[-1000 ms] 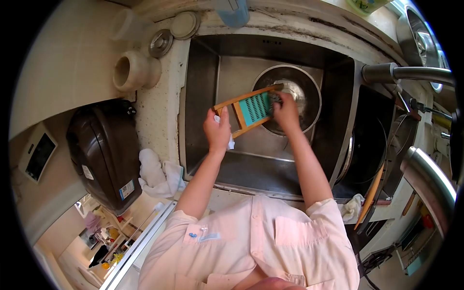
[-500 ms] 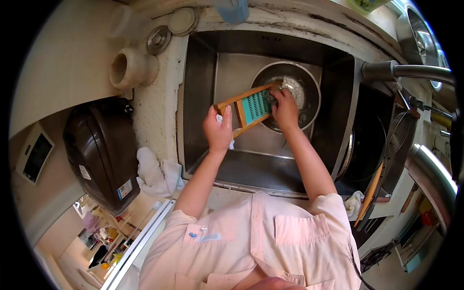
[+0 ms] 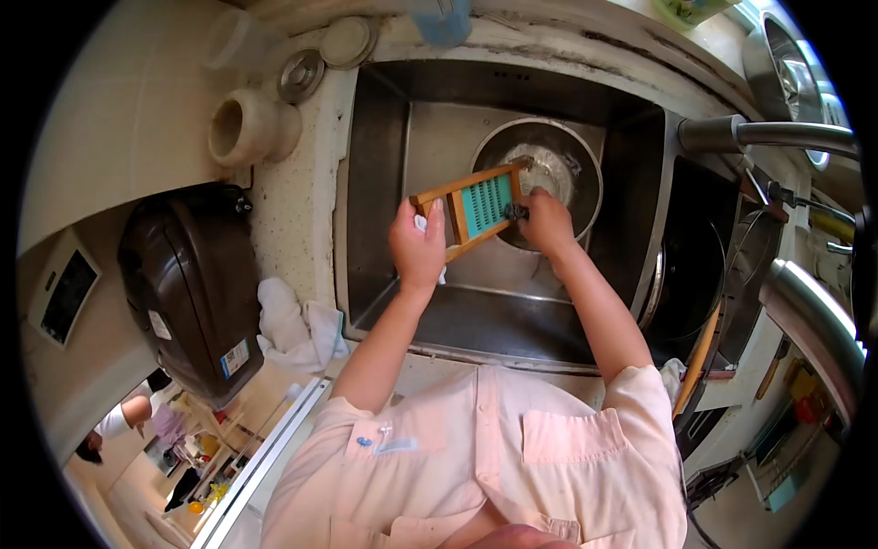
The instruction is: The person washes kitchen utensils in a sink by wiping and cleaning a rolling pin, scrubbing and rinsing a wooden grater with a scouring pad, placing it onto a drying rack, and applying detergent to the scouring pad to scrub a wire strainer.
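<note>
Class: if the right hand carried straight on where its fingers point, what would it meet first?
Most likely the wood-framed grater, just beyond the dark item in the right hand; whether item and grater touch is unclear.

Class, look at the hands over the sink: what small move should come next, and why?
Probably slide the dark scourer across the green grater: the right hand pinches it at the grater's edge, while the left hand grips the opposite end, which should keep the grater steady.
</note>
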`<move>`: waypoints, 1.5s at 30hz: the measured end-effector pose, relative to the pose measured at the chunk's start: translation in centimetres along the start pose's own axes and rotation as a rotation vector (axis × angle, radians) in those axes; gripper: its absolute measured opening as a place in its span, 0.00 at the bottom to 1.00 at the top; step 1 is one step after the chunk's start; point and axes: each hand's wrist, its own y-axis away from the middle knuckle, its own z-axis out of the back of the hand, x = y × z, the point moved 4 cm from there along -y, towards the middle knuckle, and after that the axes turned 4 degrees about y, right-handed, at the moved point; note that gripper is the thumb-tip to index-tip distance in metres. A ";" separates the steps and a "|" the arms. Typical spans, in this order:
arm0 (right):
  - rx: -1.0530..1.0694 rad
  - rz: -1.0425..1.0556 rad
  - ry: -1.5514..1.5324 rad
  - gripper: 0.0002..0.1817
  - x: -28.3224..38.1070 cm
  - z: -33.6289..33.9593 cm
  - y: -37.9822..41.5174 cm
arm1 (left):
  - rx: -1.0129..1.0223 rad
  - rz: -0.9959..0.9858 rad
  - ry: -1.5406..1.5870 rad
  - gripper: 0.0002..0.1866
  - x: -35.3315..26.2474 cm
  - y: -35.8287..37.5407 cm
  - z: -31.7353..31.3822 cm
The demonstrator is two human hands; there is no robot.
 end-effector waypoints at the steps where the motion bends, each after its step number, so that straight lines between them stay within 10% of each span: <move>1: -0.089 -0.056 0.007 0.14 -0.8 0.6 -0.6 | -0.005 0.008 -0.010 0.10 0.0 -0.3 0.0; 6: -0.468 -0.285 0.274 0.15 -4.7 -0.5 -2.4 | -0.051 -0.038 0.009 0.08 -0.5 -0.4 0.2; 9: -0.162 -0.382 -0.244 0.17 -5.3 -2.4 -3.2 | -0.056 -0.033 0.000 0.08 -0.5 -0.7 0.2; 12: -0.471 0.062 -0.413 0.17 0.7 0.5 -2.5 | -0.043 -0.024 -0.002 0.08 -0.9 -0.8 -0.2; 21: 0.332 -0.094 -0.168 0.17 -2.9 -0.7 -2.5 | -0.010 -0.040 -0.024 0.10 -1.8 -0.8 -0.4; 25: -0.348 -0.279 0.015 0.17 -4.1 0.7 -2.6 | -0.001 -0.014 -0.075 0.10 -2.1 -0.7 -0.5; 29: -0.048 -0.401 -0.229 0.15 -5.0 -2.8 -2.6 | -0.042 -0.050 -0.194 0.12 -3.1 -0.5 -0.9; 33: -0.300 -0.245 -0.782 0.15 -1.3 -1.4 -2.5 | -0.011 -0.048 -0.214 0.14 -5.0 -0.5 -1.6; 36: -0.413 -0.193 -0.535 0.15 -0.4 -2.3 -3.3 | 0.012 -0.046 -0.236 0.14 -5.5 -0.9 -2.4; 43: 0.153 -0.259 -0.250 0.17 -3.2 -0.5 -3.0 | 0.014 -0.075 -0.174 0.14 -4.9 -1.4 -2.4; 45: -0.218 -0.315 -0.032 0.18 -4.5 -0.3 -3.2 | 0.018 -0.045 -0.174 0.14 -4.5 -1.5 -2.2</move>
